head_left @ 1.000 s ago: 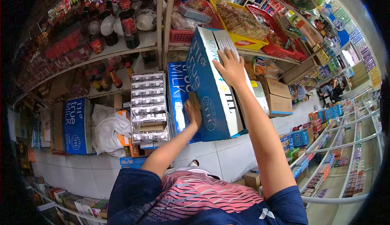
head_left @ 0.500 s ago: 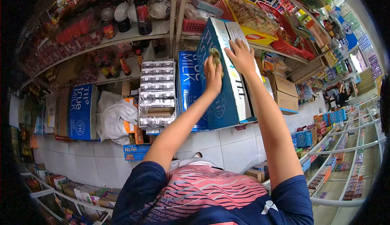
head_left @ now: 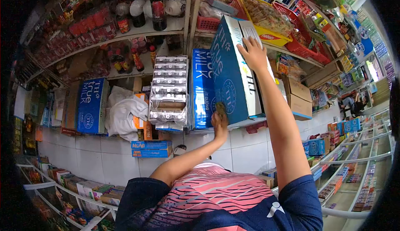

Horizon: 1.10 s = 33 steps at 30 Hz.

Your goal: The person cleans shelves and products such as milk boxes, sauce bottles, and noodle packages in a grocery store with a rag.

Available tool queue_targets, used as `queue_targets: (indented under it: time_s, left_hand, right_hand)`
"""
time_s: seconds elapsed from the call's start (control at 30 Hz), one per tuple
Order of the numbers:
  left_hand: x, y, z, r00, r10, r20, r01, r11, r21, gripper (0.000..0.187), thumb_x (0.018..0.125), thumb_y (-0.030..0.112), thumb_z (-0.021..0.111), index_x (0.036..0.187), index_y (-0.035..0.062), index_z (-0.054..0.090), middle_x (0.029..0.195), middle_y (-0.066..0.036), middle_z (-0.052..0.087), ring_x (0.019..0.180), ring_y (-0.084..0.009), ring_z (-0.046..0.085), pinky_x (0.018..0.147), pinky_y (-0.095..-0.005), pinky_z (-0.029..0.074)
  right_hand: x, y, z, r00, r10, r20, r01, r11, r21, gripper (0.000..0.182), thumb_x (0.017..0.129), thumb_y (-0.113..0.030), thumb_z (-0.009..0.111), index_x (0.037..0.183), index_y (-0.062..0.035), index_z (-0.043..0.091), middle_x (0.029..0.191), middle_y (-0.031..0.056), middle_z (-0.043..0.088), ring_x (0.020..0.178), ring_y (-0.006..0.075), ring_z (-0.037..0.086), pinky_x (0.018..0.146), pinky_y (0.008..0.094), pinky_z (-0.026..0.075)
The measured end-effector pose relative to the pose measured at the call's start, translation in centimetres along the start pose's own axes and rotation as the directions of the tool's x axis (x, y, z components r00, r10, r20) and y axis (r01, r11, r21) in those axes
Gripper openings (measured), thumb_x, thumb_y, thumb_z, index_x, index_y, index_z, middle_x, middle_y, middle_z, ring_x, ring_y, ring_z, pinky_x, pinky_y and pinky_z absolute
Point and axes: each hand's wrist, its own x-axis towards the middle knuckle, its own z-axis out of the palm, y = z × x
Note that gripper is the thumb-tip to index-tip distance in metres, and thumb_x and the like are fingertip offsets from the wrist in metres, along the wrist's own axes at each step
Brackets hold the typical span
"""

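A big blue TH true MILK carton (head_left: 231, 68) stands on its side edge, its white-and-blue taped face turned up. My right hand (head_left: 254, 55) lies on that upper face with its fingers spread. Down at the carton's near lower corner, my left hand (head_left: 219, 126) is closed on a crumpled greenish-brown cloth (head_left: 221, 109), pressed to the printed side. Another blue milk carton (head_left: 201, 89) lies directly left of it. Beside that is a plastic-wrapped stack of small milk packs (head_left: 168, 91).
A brown carton (head_left: 299, 99) sits to the right. Red baskets (head_left: 207, 22) and a yellow tray (head_left: 273, 36) of packets fill the shelf behind. On the left are a white cloth bag (head_left: 125, 113) and a further milk carton (head_left: 91, 106). NuVi boxes (head_left: 151, 149) rest on the tiled floor.
My left hand has moved down the carton's side with the cloth, from near its upper part to the lower near corner. My right hand stays on the top face. The view has shifted slightly.
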Motion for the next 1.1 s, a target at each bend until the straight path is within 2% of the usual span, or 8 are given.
queue_targets:
  time_s: [0.1,0.23,0.37,0.57,0.67,0.83,0.87,1.1]
  left_hand:
    - [0.7,10.9,-5.3,0.997,-0.076,0.015,0.077,0.927,-0.366,0.043,0.087,0.022,0.041,0.121,0.0015,0.029,0.122,-0.021,0.028,0.115,-0.0329,0.026,0.097,-0.0395,0.019]
    - [3.1,15.7,-7.1,0.992,0.112,-0.053,-0.124,0.891,-0.436,0.044,0.087,0.024,0.042,0.122,0.0024,0.029,0.124,-0.020,0.026,0.117,-0.0321,0.024,0.098,-0.0386,0.018]
    - [5.6,11.8,-6.6,0.957,0.285,-0.055,-0.288,0.911,-0.295,0.045,0.085,0.025,0.045,0.121,0.0015,0.030,0.124,-0.020,0.027,0.114,-0.0345,0.029,0.096,-0.0400,0.022]
    - [4.8,1.9,-8.4,0.895,0.199,0.400,-0.334,0.892,0.306,0.050,0.067,0.000,0.051,0.114,-0.0050,0.038,0.117,-0.022,0.037,0.110,-0.0371,0.035,0.094,-0.0396,0.030]
    - [4.8,1.6,-8.9,0.826,0.405,0.392,-0.539,0.771,0.339,0.045,0.067,0.000,0.049,0.111,-0.0045,0.042,0.113,-0.023,0.041,0.109,-0.0363,0.036,0.094,-0.0395,0.029]
    - [8.6,1.6,-7.5,0.846,0.097,0.525,-0.312,0.888,0.338,0.045,0.067,0.001,0.049,0.112,-0.0029,0.043,0.114,-0.023,0.041,0.110,-0.0376,0.035,0.096,-0.0405,0.027]
    - [8.8,-2.3,-5.7,0.855,0.298,0.425,-0.463,0.808,0.365,0.049,0.069,0.002,0.047,0.117,-0.0027,0.038,0.114,-0.023,0.042,0.113,-0.0381,0.033,0.094,-0.0404,0.029]
    - [18.2,-0.4,-6.5,0.866,0.194,0.461,-0.274,0.955,0.113,0.054,0.076,0.010,0.047,0.126,0.0065,0.027,0.112,-0.025,0.045,0.097,-0.0384,0.048,0.081,-0.0418,0.040]
  right_hand:
    - [0.0,0.1,0.1,1.000,0.002,-0.014,-0.002,1.000,0.009,0.058,0.079,-0.054,0.036,0.120,-0.0145,0.045,0.129,0.0136,0.035,0.122,0.0273,0.029,0.098,0.0517,0.015]
    - [-0.3,0.0,0.2,1.000,-0.002,-0.018,0.002,1.000,-0.006,0.056,0.080,-0.053,0.036,0.119,-0.0138,0.046,0.128,0.0128,0.037,0.122,0.0271,0.029,0.098,0.0513,0.015]
    - [-0.2,0.0,0.1,0.999,-0.011,-0.037,0.011,1.000,0.000,0.056,0.080,-0.052,0.036,0.117,-0.0129,0.048,0.127,0.0126,0.039,0.121,0.0270,0.030,0.098,0.0514,0.015]
    - [-0.1,-0.1,-0.1,1.000,0.000,-0.025,0.000,1.000,-0.002,0.056,0.080,-0.052,0.037,0.117,-0.0123,0.048,0.126,0.0130,0.040,0.121,0.0271,0.030,0.099,0.0510,0.015]
    - [-0.2,-0.1,-0.1,1.000,-0.003,-0.026,0.003,1.000,0.008,0.056,0.079,-0.052,0.038,0.117,-0.0122,0.048,0.126,0.0130,0.040,0.121,0.0273,0.030,0.099,0.0510,0.015]
    - [-0.1,0.0,0.0,0.999,-0.020,-0.041,0.021,1.000,0.018,0.055,0.079,-0.051,0.038,0.116,-0.0119,0.049,0.126,0.0132,0.040,0.121,0.0277,0.031,0.098,0.0513,0.016]
    - [-0.1,0.2,0.2,0.998,-0.027,-0.052,0.028,0.999,0.019,0.054,0.080,-0.051,0.038,0.115,-0.0117,0.049,0.126,0.0133,0.040,0.120,0.0280,0.031,0.098,0.0514,0.016]
    - [0.0,0.1,0.2,0.996,-0.034,-0.078,0.035,0.999,0.000,0.053,0.079,-0.051,0.040,0.113,-0.0110,0.050,0.124,0.0142,0.041,0.119,0.0287,0.033,0.097,0.0513,0.018]
